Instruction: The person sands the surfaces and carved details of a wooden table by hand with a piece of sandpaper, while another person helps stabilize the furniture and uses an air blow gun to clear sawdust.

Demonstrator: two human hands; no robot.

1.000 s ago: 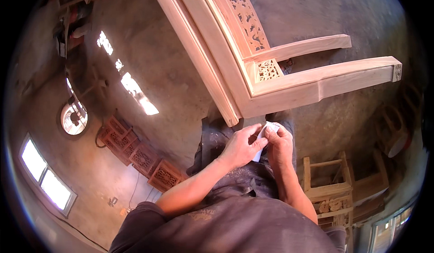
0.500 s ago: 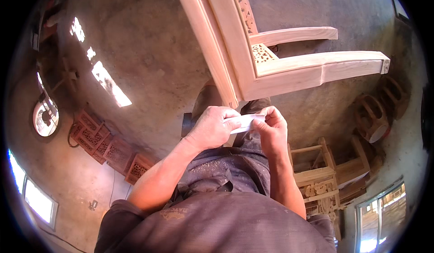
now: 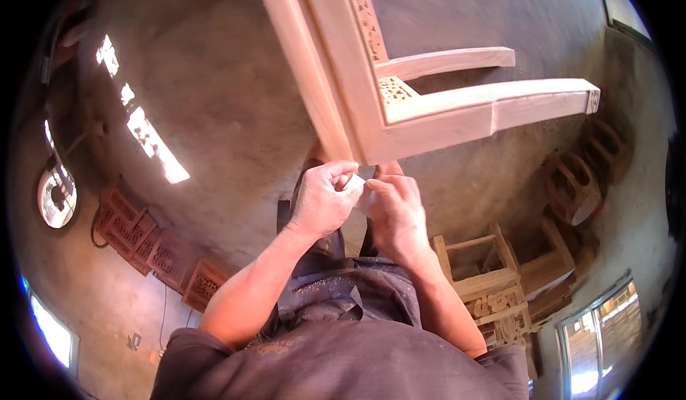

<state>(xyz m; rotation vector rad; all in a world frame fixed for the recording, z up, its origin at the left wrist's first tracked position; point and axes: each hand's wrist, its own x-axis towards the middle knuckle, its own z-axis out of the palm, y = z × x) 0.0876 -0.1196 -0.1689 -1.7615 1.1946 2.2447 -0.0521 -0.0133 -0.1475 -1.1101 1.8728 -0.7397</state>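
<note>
Concrete-looking floor point(image 3: 229, 100) spreads around you, marked on its left by bright sunlight patches point(image 3: 156, 144). Toward that side you have a pale round disc point(image 3: 57, 196) and a row of red-brown carved panels point(image 3: 168, 257).

Your left hand point(image 3: 319, 203) comes in from the lower left, forearm slanting up, back of the hand toward the camera. Its grip is pinching one end of a white strip point(image 3: 354, 183), thumb and curled forefinger meeting on it.

That strip, paper-like, sits between your two hands, just below the lower corner of a pale wooden frame point(image 3: 357, 78). Half a second ago you had it drawn out flat; now your hands have closed in and little of it shows. That suggests you are folding or reshaping it in your fingers rather than working it on the wood.

Your right hand point(image 3: 399, 211) has rolled inward over the strip, its back now upward and forearm rising from the lower right. Its grip appears to be pinching the other end under the thumb; the remaining fingertips you hide.

Beyond, to your right, stand unfinished wooden frames point(image 3: 493, 282) and rounded wooden pieces point(image 3: 572, 189).
</note>
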